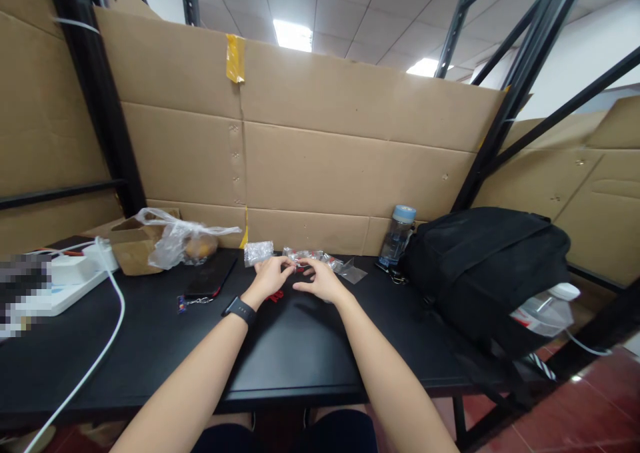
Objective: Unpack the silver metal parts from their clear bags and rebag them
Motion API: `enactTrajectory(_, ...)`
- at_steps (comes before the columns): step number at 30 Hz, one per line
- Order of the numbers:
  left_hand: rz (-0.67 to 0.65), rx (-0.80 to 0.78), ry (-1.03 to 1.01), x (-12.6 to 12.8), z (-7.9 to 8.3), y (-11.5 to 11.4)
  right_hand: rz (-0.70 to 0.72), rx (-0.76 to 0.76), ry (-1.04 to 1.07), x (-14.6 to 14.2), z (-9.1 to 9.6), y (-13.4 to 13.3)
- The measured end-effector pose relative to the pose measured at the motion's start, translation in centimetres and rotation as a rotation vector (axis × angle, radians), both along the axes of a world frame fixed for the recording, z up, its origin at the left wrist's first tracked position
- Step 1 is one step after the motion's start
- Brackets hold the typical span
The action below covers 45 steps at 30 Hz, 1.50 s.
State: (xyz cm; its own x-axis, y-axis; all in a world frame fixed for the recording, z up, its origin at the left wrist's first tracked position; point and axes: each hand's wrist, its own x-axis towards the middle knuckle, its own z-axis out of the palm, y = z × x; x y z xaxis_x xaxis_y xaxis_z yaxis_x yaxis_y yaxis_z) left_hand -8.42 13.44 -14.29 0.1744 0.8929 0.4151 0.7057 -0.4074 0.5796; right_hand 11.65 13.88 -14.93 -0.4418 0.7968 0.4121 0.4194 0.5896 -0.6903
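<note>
My left hand [271, 278], with a dark watch [241, 310] on its wrist, is over the middle of the black table. Its thumb and fingers are pinched together; whatever they hold is too small to make out. Close by on the right, my right hand [323, 281] is curved, with a gap between thumb and forefinger. Small clear plastic packets [330, 261] with red bits lie just behind the fingertips. A red piece [275, 296] rests on the table below my left hand. Behind that hand sits a shiny clear bundle [259, 253].
To the left are a dark phone [213, 276], a plastic bag [175, 240], a cardboard box [135, 246] and a white power strip [75, 292] with a cable. A water bottle [397, 235] and a black backpack [485, 273] stand at right. A cardboard wall [350, 166] closes off the back.
</note>
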Motion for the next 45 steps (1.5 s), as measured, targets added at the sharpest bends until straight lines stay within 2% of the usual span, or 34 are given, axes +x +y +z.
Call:
enactTrajectory(4,-0.138,-0.010,-0.291,0.5,-0.4,0.4,0.032,-0.052,0.234,-1.0,0.1,-0.2)
enactTrajectory(8,-0.267,-0.035,-0.462,0.8,-0.6,0.7,0.139,-0.165,0.364,-0.7,0.7,-0.4)
enactTrajectory(11,-0.280,-0.051,-0.517,0.9,-0.6,0.6,0.167,-0.196,0.390,-0.4,1.1,-0.6)
enactTrajectory(14,-0.226,-0.042,-0.522,0.7,-0.8,0.6,0.163,-0.210,0.394,-0.5,1.1,-0.7)
enactTrajectory(18,-0.118,-0.088,-0.471,0.0,-0.7,0.3,0.118,-0.178,0.267,-0.5,1.1,-0.7)
enactTrajectory(21,0.021,-0.099,-0.354,-1.4,-0.1,-0.1,0.013,-0.008,0.029,1.1,2.0,-0.7)
enactTrajectory(23,0.101,-0.092,-0.176,-2.8,0.2,-0.5,-0.064,0.067,-0.144,3.0,2.7,-0.5)
enactTrajectory(27,0.075,-0.125,0.157,-5.0,0.6,-0.9,-0.093,-0.037,-0.383,6.5,2.6,0.1)
enactTrajectory(32,-0.001,-0.212,0.259,-5.4,0.6,-1.2,-0.023,-0.206,-0.459,7.3,1.1,1.2)
enactTrajectory(35,-0.008,-0.245,0.288,-5.2,0.8,-1.5,-0.029,-0.201,-0.438,7.8,1.3,1.4)
enactTrajectory(36,-0.011,-0.251,0.289,-5.1,0.9,-1.5,-0.075,-0.160,-0.399,8.2,1.5,1.4)
enactTrajectory(38,-0.019,-0.261,0.289,-5.0,1.1,-1.7,-0.251,-0.038,-0.318,9.3,1.9,1.5)
enactTrajectory(41,-0.015,-0.265,0.299,-4.9,1.3,-1.8,-0.503,0.082,-0.330,10.7,1.5,1.8)
enactTrajectory(45,0.013,-0.216,0.287,-4.7,1.4,-2.0,-0.566,0.009,-0.393,11.4,0.4,2.2)
